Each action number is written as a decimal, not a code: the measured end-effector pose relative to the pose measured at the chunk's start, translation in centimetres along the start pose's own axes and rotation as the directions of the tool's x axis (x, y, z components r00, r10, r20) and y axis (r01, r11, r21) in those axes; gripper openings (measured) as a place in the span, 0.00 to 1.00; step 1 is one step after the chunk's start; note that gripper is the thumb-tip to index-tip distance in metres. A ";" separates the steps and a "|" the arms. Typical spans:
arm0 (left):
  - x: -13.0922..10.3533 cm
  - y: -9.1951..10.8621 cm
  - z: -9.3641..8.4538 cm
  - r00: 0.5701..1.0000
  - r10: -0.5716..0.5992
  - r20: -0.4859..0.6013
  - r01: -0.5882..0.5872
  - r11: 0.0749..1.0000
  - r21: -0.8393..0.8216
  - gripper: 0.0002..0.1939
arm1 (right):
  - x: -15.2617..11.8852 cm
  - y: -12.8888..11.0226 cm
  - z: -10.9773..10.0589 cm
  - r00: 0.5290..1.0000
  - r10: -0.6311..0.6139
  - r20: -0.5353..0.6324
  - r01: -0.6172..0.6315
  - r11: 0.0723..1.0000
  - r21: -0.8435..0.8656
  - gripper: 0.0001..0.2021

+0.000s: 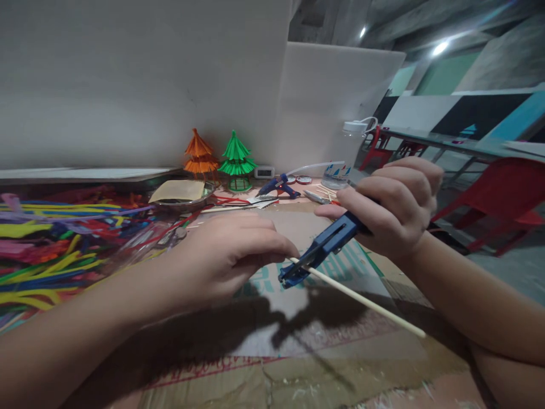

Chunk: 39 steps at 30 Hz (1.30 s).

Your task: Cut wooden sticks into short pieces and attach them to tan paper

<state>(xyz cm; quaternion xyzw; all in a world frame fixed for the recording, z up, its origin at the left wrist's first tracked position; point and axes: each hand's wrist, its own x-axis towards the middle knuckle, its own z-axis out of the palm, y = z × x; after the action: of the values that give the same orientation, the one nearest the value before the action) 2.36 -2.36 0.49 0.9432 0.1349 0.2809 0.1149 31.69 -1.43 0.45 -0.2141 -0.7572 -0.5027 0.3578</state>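
Observation:
My left hand [238,250] is closed, pinching one end of a thin pale wooden stick [366,298] between thumb and fingers. Wrapped round the handle of a blue hand cutter [332,238] is my right hand [394,204]. The stick passes through the cutter's jaws, close to my left fingertips, and its long part slopes down to the right. Whether the blade has gone into the wood, I cannot tell. Both hands hover over a white sheet [340,341] with green lettering, lying on cardboard.
Colourful pipe cleaners [46,255] are heaped at the left. Behind my hands stand an orange tree figure [198,153], a green tree figure [236,162], a blue glue gun [279,186] and a clear bottle [340,165]. Pliers [317,197] lie near short sticks. A red chair [498,193] is at right.

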 end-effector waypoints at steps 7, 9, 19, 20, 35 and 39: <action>-0.1 0.0 0.1 1.000 -0.003 0.008 0.003 1.000 -0.005 0.12 | 0.0 0.0 0.0 0.999 -0.042 -0.017 0.041 0.998 -0.038 0.14; 0.0 0.0 0.0 1.000 -0.002 0.012 0.002 1.000 -0.013 0.12 | -0.2 0.0 0.0 0.996 0.039 0.076 -0.037 0.999 -0.027 0.11; 0.0 0.0 -0.1 0.999 -0.006 0.034 0.007 1.000 -0.030 0.12 | 0.4 -0.3 -0.1 0.999 -0.034 0.029 0.035 0.999 -0.035 0.07; 0.0 -0.1 -0.1 0.999 0.001 0.035 0.000 0.999 -0.038 0.12 | 0.5 -0.3 -0.1 0.999 -0.022 0.048 0.024 0.999 -0.037 0.06; 0.0 0.5 0.0 0.996 -0.027 0.080 0.036 0.993 -0.113 0.10 | 0.8 -0.7 -0.1 0.993 -0.101 0.065 0.098 0.994 0.051 0.09; -0.1 0.7 -0.1 0.996 -0.033 0.086 0.043 0.992 -0.117 0.10 | 0.2 -0.7 0.0 0.993 -0.050 0.106 0.035 0.990 0.139 0.07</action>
<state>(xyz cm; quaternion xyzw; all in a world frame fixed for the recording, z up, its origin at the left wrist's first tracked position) 2.34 -3.03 0.65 0.9430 0.1309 0.2462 0.1819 31.05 -1.72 0.13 -0.2000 -0.8129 -0.4444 0.3188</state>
